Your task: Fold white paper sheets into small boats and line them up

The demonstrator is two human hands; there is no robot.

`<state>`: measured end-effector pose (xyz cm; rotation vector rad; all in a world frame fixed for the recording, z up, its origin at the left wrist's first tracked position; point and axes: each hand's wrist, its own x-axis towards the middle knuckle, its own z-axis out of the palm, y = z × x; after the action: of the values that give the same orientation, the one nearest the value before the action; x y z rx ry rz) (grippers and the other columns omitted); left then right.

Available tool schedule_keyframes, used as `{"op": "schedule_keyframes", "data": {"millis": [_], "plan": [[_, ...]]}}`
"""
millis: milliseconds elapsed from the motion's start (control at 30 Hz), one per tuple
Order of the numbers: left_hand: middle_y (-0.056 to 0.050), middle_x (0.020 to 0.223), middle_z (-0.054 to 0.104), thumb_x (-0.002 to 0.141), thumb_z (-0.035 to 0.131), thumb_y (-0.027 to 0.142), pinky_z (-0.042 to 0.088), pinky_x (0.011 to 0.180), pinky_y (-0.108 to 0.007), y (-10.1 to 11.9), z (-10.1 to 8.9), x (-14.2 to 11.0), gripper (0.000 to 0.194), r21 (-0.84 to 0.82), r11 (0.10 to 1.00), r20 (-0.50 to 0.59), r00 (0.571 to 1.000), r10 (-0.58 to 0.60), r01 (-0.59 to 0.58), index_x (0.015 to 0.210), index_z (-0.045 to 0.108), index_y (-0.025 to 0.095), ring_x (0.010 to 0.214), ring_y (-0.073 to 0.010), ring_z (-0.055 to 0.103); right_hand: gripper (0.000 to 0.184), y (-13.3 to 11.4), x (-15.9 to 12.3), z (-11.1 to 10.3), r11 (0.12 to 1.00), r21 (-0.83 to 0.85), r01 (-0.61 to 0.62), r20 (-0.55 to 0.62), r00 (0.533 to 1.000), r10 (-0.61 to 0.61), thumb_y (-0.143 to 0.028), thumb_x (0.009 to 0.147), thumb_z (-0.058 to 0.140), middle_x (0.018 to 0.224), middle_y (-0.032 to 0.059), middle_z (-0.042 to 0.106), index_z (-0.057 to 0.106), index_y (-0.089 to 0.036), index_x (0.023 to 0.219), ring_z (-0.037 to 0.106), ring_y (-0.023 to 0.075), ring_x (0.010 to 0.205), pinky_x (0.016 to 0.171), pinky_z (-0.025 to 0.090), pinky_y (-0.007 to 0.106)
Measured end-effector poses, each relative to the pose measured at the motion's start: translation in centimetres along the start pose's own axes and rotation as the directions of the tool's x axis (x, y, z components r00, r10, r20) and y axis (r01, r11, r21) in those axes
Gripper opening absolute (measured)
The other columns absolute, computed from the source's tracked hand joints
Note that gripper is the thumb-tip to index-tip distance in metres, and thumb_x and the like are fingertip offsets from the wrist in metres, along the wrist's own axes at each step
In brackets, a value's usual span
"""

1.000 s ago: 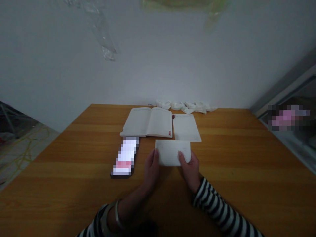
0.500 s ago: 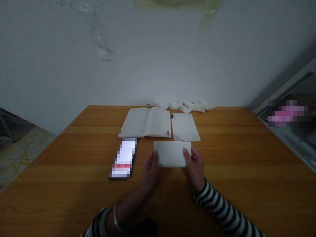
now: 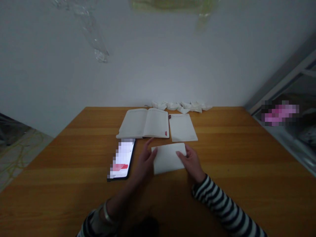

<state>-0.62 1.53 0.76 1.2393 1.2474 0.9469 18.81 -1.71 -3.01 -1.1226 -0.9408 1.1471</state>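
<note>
A folded white sheet of paper (image 3: pixel 168 158) lies on the wooden table (image 3: pixel 247 164) between my hands. My left hand (image 3: pixel 144 163) rests on its left edge with the fingers stretched forward, the index finger pointing toward the open notebook (image 3: pixel 144 122). My right hand (image 3: pixel 190 161) presses its fingers flat on the sheet's right part. Just beyond lies a loose white page (image 3: pixel 182 127), beside the notebook.
A phone (image 3: pixel 121 159) with a lit screen lies left of my left hand. Several small folded white paper shapes (image 3: pixel 180 106) line the far table edge against the wall. A metal frame (image 3: pixel 278 85) stands to the right.
The sheet has come nearer to me and now looks smaller and turned slightly. My left hand slid forward along its left edge; my right hand moved onto its top.
</note>
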Motion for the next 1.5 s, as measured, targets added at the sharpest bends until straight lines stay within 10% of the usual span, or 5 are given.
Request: {"op": "schedule_keyframes", "data": {"millis": [200,600,833,1033,1500], "plan": [[-0.008,0.092,0.078,0.083,0.061,0.041,0.048,0.075,-0.034,0.6,-1.3,0.3,0.031,0.243,0.957,0.342,0.937,0.069,-0.159,0.100,0.078,0.023,0.081,-0.0281,0.068,0.042,0.0,-0.2,-0.5,0.996,-0.092,0.001,0.284,0.959,0.026,-0.023,0.076,0.071,0.092,0.0028,0.073,0.063,-0.020,0.118,0.069,0.0163,0.077,0.066,0.055,0.026],[-0.009,0.076,0.077,0.082,0.059,0.035,0.047,0.065,-0.032,-0.9,0.2,0.0,0.024,0.366,0.889,0.284,0.943,0.174,-0.275,0.077,0.078,0.022,0.066,-0.0259,0.067,0.041,0.5,-0.9,0.6,0.944,-0.282,0.169,0.222,0.969,-0.108,-0.027,0.087,0.062,0.132,0.0063,0.064,0.063,-0.026,0.128,0.058,0.0235,0.123,0.109,0.040,0.045],[-0.007,0.077,0.076,0.080,0.056,0.048,0.050,0.066,-0.035,0.0,-0.9,0.4,0.034,0.454,0.879,-0.023,0.985,0.174,-0.144,0.083,0.074,0.019,0.069,-0.0278,0.067,0.047,0.7,-0.6,2.0,0.992,0.108,-0.067,0.033,0.997,0.064,-0.040,0.073,0.079,0.094,0.0037,0.076,0.068,-0.021,0.114,0.070,0.0186,0.079,0.071,0.056,0.031],[-0.005,0.076,0.075,0.083,0.054,0.050,0.050,0.062,-0.031,-0.6,0.0,-1.0,0.034,0.451,0.870,-0.037,0.970,0.242,-0.200,0.082,0.072,0.021,0.066,-0.0241,0.067,0.046,0.9,-2.1,4.4,0.920,0.348,-0.179,-0.061,0.975,0.213,-0.035,0.060,0.088,0.094,0.0065,0.077,0.074,-0.016,0.099,0.071,0.0220,0.082,0.079,0.055,0.036],[-0.005,0.071,0.071,0.079,0.059,0.057,0.048,0.059,-0.029,-0.9,-1.2,0.1,0.041,0.393,0.914,-0.143,0.976,0.163,-0.096,0.081,0.070,0.017,0.067,-0.0234,0.064,0.046,0.6,-0.9,2.8,0.998,0.065,-0.003,-0.130,0.991,0.011,-0.051,0.078,0.070,0.046,-0.0068,0.045,0.060,-0.016,0.050,0.036,0.0074,0.045,0.049,0.035,0.021]]}}
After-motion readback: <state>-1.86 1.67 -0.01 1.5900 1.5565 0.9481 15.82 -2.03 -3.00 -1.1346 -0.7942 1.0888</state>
